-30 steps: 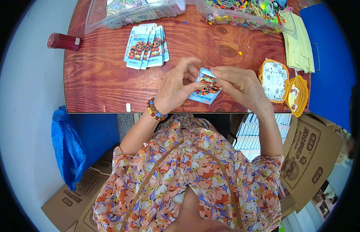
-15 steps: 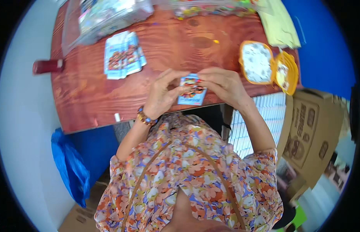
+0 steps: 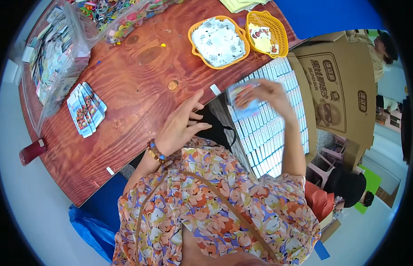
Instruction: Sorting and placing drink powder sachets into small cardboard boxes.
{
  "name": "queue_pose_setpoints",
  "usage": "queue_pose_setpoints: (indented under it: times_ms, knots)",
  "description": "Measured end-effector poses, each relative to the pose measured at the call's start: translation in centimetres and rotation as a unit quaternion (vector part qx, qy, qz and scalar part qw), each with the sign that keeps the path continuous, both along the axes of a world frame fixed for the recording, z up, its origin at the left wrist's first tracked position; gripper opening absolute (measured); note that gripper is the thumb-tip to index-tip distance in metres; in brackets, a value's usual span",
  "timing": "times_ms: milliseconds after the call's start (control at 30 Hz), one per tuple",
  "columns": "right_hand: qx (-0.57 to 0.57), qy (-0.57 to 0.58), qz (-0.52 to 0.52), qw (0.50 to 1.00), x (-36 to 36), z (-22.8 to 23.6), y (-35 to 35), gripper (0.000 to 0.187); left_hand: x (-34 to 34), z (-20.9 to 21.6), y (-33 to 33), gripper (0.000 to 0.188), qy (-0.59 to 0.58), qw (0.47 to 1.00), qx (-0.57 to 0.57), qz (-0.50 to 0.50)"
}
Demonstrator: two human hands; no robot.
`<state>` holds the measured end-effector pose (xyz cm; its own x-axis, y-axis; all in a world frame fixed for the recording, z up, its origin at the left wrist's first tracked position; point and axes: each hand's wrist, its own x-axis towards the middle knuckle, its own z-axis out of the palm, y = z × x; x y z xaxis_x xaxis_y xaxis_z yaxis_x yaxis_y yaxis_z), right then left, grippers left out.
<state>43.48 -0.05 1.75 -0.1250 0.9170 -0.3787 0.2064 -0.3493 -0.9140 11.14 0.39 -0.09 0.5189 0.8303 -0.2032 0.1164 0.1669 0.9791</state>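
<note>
My right hand (image 3: 275,96) is closed on a small blue printed box (image 3: 243,103) with a colourful picture, blurred by motion. It holds the box above rows of small white-and-blue boxes (image 3: 269,137) packed upright in a large cardboard carton (image 3: 344,95) to the right of the table. By the table's front edge, my left hand (image 3: 177,126) is empty, its fingers spread. A fanned stack of flat blue printed boxes (image 3: 86,110) lies on the left part of the reddish wooden table (image 3: 140,84).
An orange basket of small white packets (image 3: 218,42) and a yellow basket with printed cards (image 3: 266,35) stand at the back right. Clear plastic tubs (image 3: 55,66) hold packets and colourful trinkets. A dark red object (image 3: 32,152) sits at the left edge. Other people are at the far right.
My right hand has carried the blue box from the table's front edge rightward over the carton. My left hand has let go of it and opened. The view has turned right.
</note>
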Motion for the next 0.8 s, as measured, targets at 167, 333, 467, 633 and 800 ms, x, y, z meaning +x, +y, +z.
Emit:
queue_pose_setpoints:
  times_ms: [167,333,467,633,800]
  knots:
    - [-0.002,-0.519,-0.147,0.842,16.6,-4.9,0.1,0.041,-1.8,0.8,1.4,0.070,0.084,0.993,0.077,-0.043]
    - [-0.056,-0.668,-0.090,0.737,15.3,-10.1,6.2,0.040,-5.1,2.9,1.3,0.059,0.126,0.989,0.070,0.016]
    - [-0.049,-0.595,-0.045,0.801,17.5,-17.7,8.3,0.041,-11.2,2.5,-0.5,0.051,0.129,0.977,0.071,0.155]
    - [0.012,-0.534,-0.062,0.843,19.6,-19.1,6.8,0.036,-18.2,1.5,-0.1,0.042,0.222,0.829,0.193,0.476]
    - [0.039,-0.456,-0.096,0.884,26.4,-19.2,4.1,0.047,-23.6,-4.4,4.5,0.095,0.516,0.683,0.248,0.453]
